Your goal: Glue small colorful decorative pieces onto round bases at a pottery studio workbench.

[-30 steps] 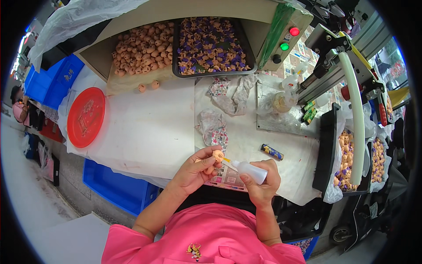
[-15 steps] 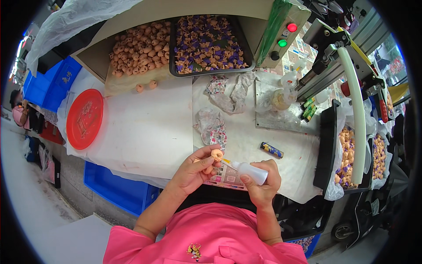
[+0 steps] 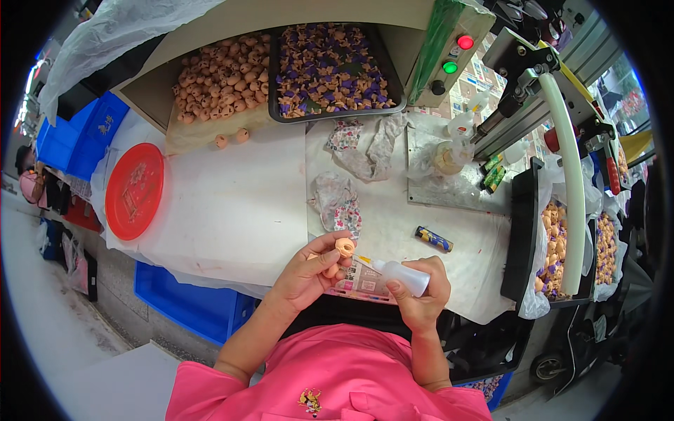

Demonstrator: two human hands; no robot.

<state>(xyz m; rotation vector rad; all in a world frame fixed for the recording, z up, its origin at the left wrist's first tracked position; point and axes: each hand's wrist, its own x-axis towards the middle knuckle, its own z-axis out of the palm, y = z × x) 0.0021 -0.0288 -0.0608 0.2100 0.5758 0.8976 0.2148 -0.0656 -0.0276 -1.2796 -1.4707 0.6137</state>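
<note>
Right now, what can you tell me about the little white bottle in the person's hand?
The small white squeeze bottle looks like soft plastic, with a thin pointed nozzle. It lies nearly sideways in the right hand, fingers wrapped round its body. The nozzle points left toward the small tan ring-shaped piece pinched in the left hand. Whether the tip touches the piece is too small to tell. It is held above the table's near edge.

Glossy red plastic lid (image 3: 134, 191), matt white paper-covered table (image 3: 232, 210), translucent plastic bottle (image 3: 404, 274).
</note>
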